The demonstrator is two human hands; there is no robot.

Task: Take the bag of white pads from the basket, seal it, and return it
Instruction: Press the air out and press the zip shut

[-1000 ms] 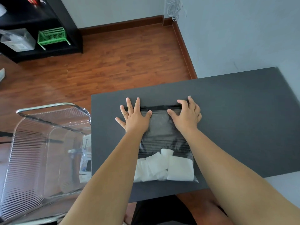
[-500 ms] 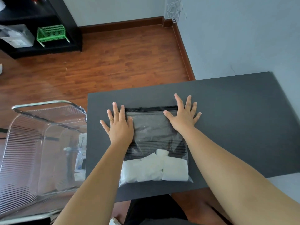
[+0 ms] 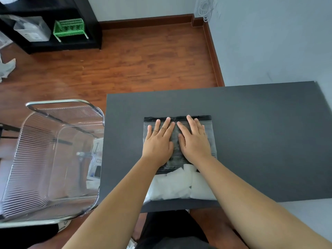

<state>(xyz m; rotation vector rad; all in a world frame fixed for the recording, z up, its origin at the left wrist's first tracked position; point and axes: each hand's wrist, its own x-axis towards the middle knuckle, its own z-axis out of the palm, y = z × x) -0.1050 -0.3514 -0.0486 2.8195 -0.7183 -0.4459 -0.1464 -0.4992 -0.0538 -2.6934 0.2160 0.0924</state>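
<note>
A clear zip bag (image 3: 209, 133) with a black seal strip along its far edge lies flat on the dark table (image 3: 251, 132). White pads (image 3: 172, 187) are bunched at its near end. My left hand (image 3: 158, 141) and my right hand (image 3: 195, 141) rest palm down side by side on the bag's middle, fingers spread, fingertips just short of the strip. Neither hand grips anything. The clear plastic basket (image 3: 50, 155) stands to the left of the table, with a few packets inside.
A black shelf (image 3: 53, 24) at the far left holds a green crate (image 3: 69, 28) and a white box. Wooden floor lies beyond the table. A grey wall runs along the right. White cable hangs in the corner.
Both hands have slid inward from the bag's two sides and now lie next to each other over its middle. The bag stays flat on the table.
</note>
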